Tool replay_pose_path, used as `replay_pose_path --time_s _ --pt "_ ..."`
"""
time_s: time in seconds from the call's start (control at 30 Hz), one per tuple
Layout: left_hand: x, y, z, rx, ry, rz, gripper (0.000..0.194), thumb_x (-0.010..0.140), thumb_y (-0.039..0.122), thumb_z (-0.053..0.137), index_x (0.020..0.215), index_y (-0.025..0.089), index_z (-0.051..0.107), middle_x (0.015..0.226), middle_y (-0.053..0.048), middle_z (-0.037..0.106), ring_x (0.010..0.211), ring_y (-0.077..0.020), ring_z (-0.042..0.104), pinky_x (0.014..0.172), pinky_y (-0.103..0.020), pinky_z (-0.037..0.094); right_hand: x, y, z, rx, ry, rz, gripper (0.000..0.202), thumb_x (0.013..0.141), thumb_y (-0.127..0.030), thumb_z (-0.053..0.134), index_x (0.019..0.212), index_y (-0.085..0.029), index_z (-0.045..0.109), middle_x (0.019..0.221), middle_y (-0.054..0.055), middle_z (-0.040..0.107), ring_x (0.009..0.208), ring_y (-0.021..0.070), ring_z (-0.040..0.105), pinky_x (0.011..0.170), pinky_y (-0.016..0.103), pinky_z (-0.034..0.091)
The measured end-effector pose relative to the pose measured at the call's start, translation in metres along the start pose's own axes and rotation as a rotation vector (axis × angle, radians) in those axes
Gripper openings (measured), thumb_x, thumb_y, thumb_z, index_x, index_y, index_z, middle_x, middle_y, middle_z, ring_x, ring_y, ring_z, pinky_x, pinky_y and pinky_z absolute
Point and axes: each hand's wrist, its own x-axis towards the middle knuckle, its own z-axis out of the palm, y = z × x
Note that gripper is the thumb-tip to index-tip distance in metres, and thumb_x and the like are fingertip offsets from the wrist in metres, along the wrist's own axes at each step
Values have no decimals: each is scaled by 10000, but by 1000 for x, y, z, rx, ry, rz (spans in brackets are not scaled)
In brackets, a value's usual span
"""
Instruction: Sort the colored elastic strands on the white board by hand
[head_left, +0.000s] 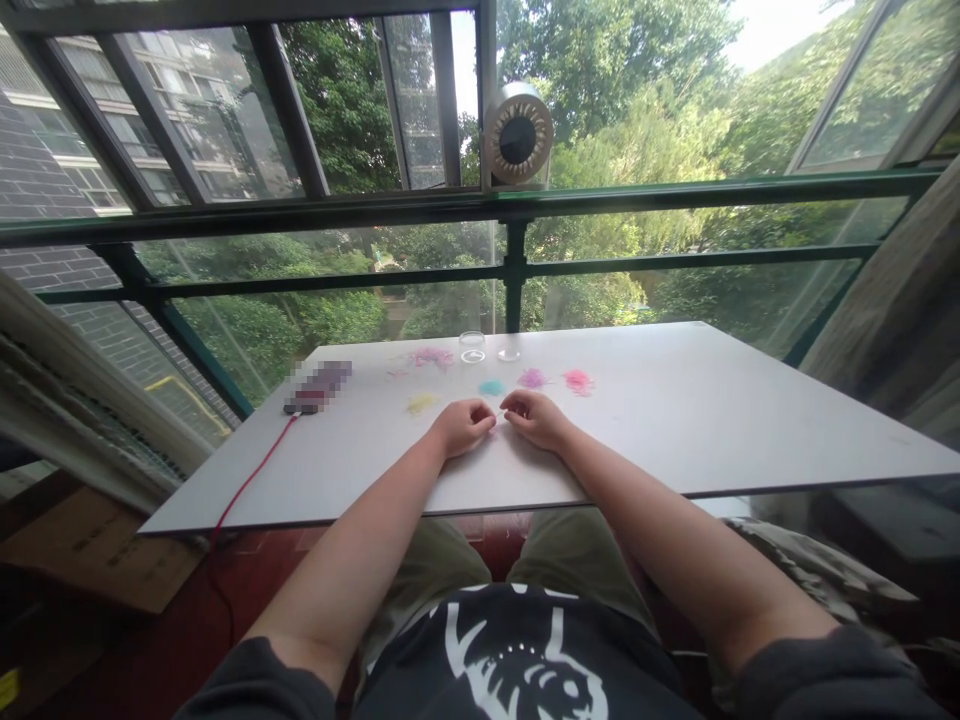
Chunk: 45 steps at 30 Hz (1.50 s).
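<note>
My left hand [465,427] rests low over the white table [675,410], its fingers curled in a pinch. Facing it a short way to the right, my right hand [534,418] is pinched in the same manner. Between the fingertips shows a thin pale strip [499,413], too small to name surely. Just beyond the hands lie small heaps of fine coloured strands: a teal heap [492,386], a purple heap [533,378], a pinkish-red heap [578,381] and a yellow heap [421,403]. Farther back spreads a looser pink heap [433,356].
A clear round container [472,348] stands near the table's far edge, beside a clear shallow lid [509,354]. At the left lies a blurred-out device [321,385] with a red cable [259,468] running over the front edge. Behind the table runs a green railing [514,270].
</note>
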Motion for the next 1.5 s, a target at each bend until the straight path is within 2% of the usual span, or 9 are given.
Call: replay_pose_path --time_s 0.23,0.43,0.53,0.73,0.97,1.1,1.33,1.5 --pt "0 0 1 17 7 -7 234 739 343 508 781 157 643 750 -19 663 655 -126 558 625 -226 438 0 3 1 -15 -8 14 116 691 -191 538 762 -151 621 668 4 602 554 88 466 545 211 375" --pt "1 -1 1 19 19 1 239 749 335 496 823 154 635 763 -24 657 678 -133 566 651 -237 440 0 1 0 -31 10 -9 96 687 -185 534 726 -150 614 616 -15 549 551 85 450 536 201 359" --pt "4 -4 1 15 83 -23 234 765 292 463 870 159 625 804 -32 656 732 -146 577 697 -253 447 1 0 -2 -69 30 -10 94 682 -175 534 715 -151 619 608 -16 542 561 89 450 550 203 361" --pt "8 -12 2 10 253 -163 247 746 152 398 861 174 615 857 -33 669 812 -156 594 783 -275 452 2 2 -6 -252 1 47 100 662 -172 566 689 -176 662 677 7 587 589 101 475 604 220 378" --pt "11 -21 2 -111 290 -248 290 719 115 370 897 165 593 862 -29 676 740 -137 599 708 -260 476 2 5 -9 -306 -8 107 114 677 -235 599 707 -192 701 676 18 589 607 117 500 599 226 375" --pt "10 -22 1 -137 257 -218 298 727 121 360 904 155 597 884 -41 670 713 -132 592 702 -264 479 2 5 -9 -290 -10 119 117 676 -240 605 710 -193 706 668 15 600 607 117 501 590 225 369" --pt "4 -10 0 96 100 -149 261 700 223 508 903 175 665 819 -45 652 715 -148 574 727 -266 464 1 5 -10 -169 -4 142 146 682 -263 595 729 -184 708 594 -3 591 564 104 484 544 213 346" --pt "4 -9 0 126 76 -117 251 703 214 503 887 186 672 855 -39 650 739 -144 573 723 -250 461 1 4 -9 -192 13 164 150 678 -263 579 719 -185 700 543 -18 550 515 95 457 507 210 321"
